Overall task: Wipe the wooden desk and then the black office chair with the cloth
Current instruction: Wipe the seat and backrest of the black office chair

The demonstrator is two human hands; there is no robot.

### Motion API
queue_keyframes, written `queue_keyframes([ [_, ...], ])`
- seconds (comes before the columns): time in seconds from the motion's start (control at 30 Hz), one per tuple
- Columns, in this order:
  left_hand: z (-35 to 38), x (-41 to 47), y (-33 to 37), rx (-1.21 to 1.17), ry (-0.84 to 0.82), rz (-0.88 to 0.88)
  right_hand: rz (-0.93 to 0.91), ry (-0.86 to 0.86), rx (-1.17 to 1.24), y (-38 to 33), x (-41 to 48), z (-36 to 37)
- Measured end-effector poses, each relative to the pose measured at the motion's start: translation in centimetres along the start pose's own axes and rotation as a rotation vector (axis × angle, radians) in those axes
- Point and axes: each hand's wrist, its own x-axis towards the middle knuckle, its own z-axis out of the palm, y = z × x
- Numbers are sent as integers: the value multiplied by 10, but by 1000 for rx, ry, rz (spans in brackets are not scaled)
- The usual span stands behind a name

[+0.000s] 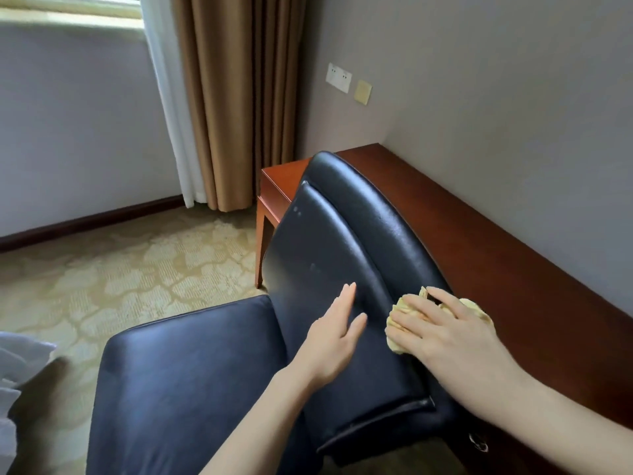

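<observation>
The black office chair (329,241) fills the middle of the view, its backrest leaning towards the wooden desk (486,231) that runs along the right wall. My right hand (448,332) lies flat with spread fingers on a crumpled yellow cloth (397,334), pressing it onto the top edge of the backrest. My left hand (334,332) rests with straight fingers on the front face of the backrest, beside the cloth and not touching it. The chair's seat cushion (191,375) is at the lower left.
Patterned beige carpet (137,265) covers the floor left of the chair. Brown curtains (236,97) and a white sheer hang at the back by a window. Wall plates (339,77) sit above the desk. White fabric (17,365) shows at the left edge.
</observation>
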Motion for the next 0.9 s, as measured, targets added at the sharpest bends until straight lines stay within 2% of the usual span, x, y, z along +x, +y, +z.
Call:
queue_keyframes([
  [0.1, 14, 4, 10, 72, 0, 19, 77, 136, 368, 17, 10, -3],
  [0.13, 16, 4, 9, 115, -6, 20, 82, 193, 384, 22, 18, -3],
  [0.23, 21, 6, 10, 265, -16, 24, 126, 163, 402, 45, 42, -2],
  [0.3, 21, 8, 10, 316, -37, 10, 133, 131, 509, 53, 64, 4],
  [0.5, 21, 9, 5, 295, -53, -18, 184, 63, 580, 54, 103, 5],
  [0.73, 20, 6, 7, 403, -14, -6, -71, -5, 412, 35, 48, -3],
  [0.9, 25, 8, 2, 335, -2, -12, -337, -69, 342, 16, -5, -12],
])
